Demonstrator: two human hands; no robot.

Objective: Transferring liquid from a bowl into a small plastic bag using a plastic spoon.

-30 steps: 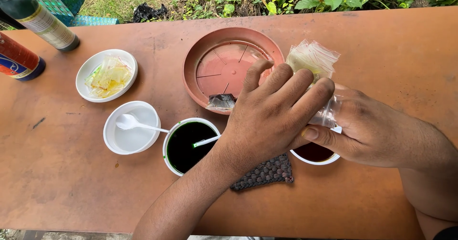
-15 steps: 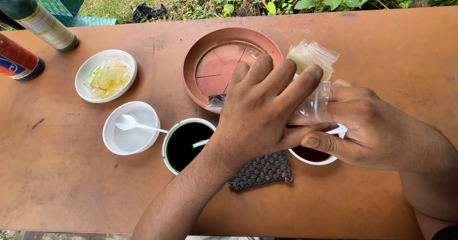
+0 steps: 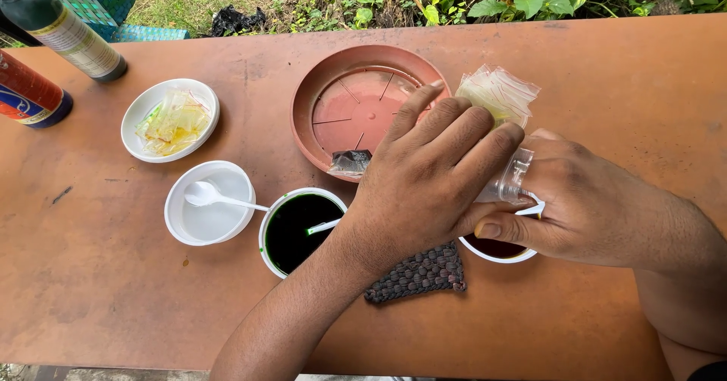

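At the four o'clock side of the round terracotta-coloured plastic saucer (image 3: 356, 112), both hands meet over a stack of small clear plastic bags (image 3: 500, 93). The left hand (image 3: 432, 184) lies palm-down across it, fingers extended and pressed together on the bags, while the right hand (image 3: 583, 207) grips the lower end of the stack, thumb curled under and fingers wrapped around the crumpled plastic. Directly beneath, at six o'clock from the hands, sits a small white bowl of dark reddish-brown liquid (image 3: 496, 251), partly hidden, with a white spoon handle (image 3: 531, 209) poking up between the fingers. To separate one bag cleanly, the left fingertips should slide lightly rather than press, and the right hand's hold should stay firm so the stack does not dip into the liquid. A white bowl of dark green liquid (image 3: 299, 229) stands at nine o'clock of the hands, close to the left wrist; keep the forearm lifted clear of it. A dark woven mat (image 3: 416, 273) lies just under that forearm.
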